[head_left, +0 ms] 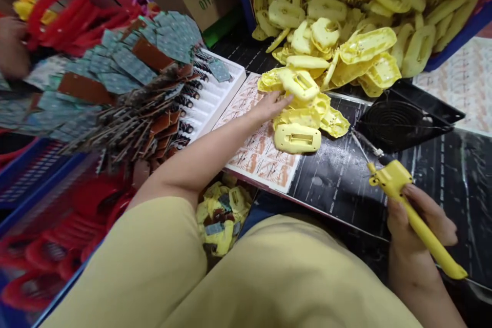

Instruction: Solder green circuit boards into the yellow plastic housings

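My left hand (271, 105) stretches out to a heap of yellow plastic shells, its fingers extended against the upper ones. One shell (299, 83) with a slot in it lies at the fingertips; whether they press on it cannot be made out. Closest to me in the heap, another slotted shell (297, 138) rests flat on the table. On the right, my right hand (417, 215) is closed round the body of a yellow soldering gun (395, 177). Its thin metal tip points up and left toward a black fan-like frame (403, 118).
A blue bin (446, 56) full of yellow shells stands at the back. Left of the table, circuit boards with wires (149, 82) are piled on a white foam tray (226, 92). Red plastic parts (88, 215) fill a crate at lower left. Another person's hand (13, 46) shows at the left edge.
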Available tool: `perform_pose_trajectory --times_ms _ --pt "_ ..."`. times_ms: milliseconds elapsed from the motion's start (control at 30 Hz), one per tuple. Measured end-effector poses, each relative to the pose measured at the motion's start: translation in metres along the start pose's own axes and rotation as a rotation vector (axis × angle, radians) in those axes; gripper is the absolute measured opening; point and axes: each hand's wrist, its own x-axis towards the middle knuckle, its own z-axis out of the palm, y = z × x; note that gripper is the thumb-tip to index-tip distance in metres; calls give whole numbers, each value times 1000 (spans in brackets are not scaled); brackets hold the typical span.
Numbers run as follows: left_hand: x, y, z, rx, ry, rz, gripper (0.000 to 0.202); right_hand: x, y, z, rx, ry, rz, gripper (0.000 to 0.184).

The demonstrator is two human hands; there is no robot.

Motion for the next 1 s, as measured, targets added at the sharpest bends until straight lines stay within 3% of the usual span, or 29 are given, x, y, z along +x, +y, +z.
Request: perform_pose_trajectory --times_ms 100,167,267,367,533,633,700,833,933,1000 --pt "-46 10 -4 167 -44 105 107 5 -10 -6 -16 -20 -62 42" --pt "-78 18 1 297 -129 234 99 13 -21 -7 35 -166 -93 43" --pt "-118 30 19 467 -293 348 93 27 -36 1 92 -447 -119 28" --pt "-141 42 39 556 -298 437 92 31 -43 23 115 -565 -121 12" --pt "-147 57 47 530 -316 513 95 15 -45 42 15 -637 -31 25" --pt "-142 59 38 551 -358 467 97 12 -46 28 65 -565 48 21" --pt "-142 62 33 608 -333 443 87 15 -45 13 66 -468 53 21" --pt "-153 74 30 714 -239 481 62 21 -42 -7 -112 -326 -38 23" --pt "-160 81 32 647 -224 583 58 19 -46 -6 -126 -386 -179 22" --pt "-156 80 31 531 -222 670 50 17 -47 -5 -37 -437 -179 27"
